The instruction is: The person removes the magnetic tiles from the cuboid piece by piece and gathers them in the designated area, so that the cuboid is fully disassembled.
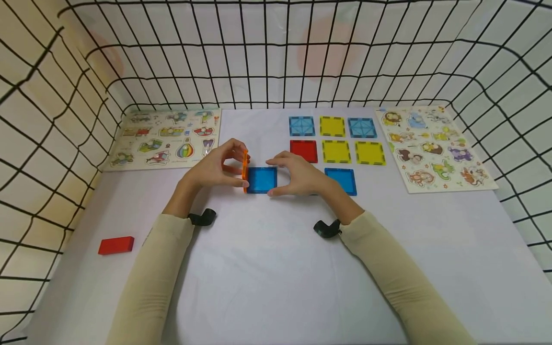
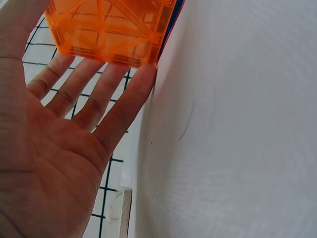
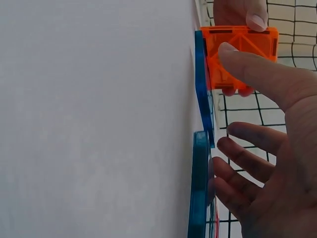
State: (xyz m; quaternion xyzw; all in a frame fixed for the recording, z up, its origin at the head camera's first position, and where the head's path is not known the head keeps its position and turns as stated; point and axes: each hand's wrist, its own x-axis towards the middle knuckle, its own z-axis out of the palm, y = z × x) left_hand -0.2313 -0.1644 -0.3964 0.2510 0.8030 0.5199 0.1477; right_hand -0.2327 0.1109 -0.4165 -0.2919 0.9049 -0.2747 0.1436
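An orange magnetic tile (image 1: 245,170) stands upright along the left edge of a flat blue magnetic tile (image 1: 262,180). My left hand (image 1: 220,165) holds the orange tile by its edges, thumb on the near side and fingers on the far side. In the left wrist view, fingertips touch the rim of the orange tile (image 2: 109,32). My right hand (image 1: 299,175) hovers around the blue tile's right end, thumb and fingers spread apart; whether they touch it, I cannot tell. Another blue tile (image 1: 342,181) lies partly behind the right wrist.
Yellow tiles (image 1: 336,151), a red tile (image 1: 304,151) and light-blue tiles (image 1: 301,126) lie in rows behind the right hand. Picture puzzle boards (image 1: 166,139) flank the table's back corners. A red block (image 1: 116,245) sits at left. Black wire mesh (image 1: 267,60) surrounds the table.
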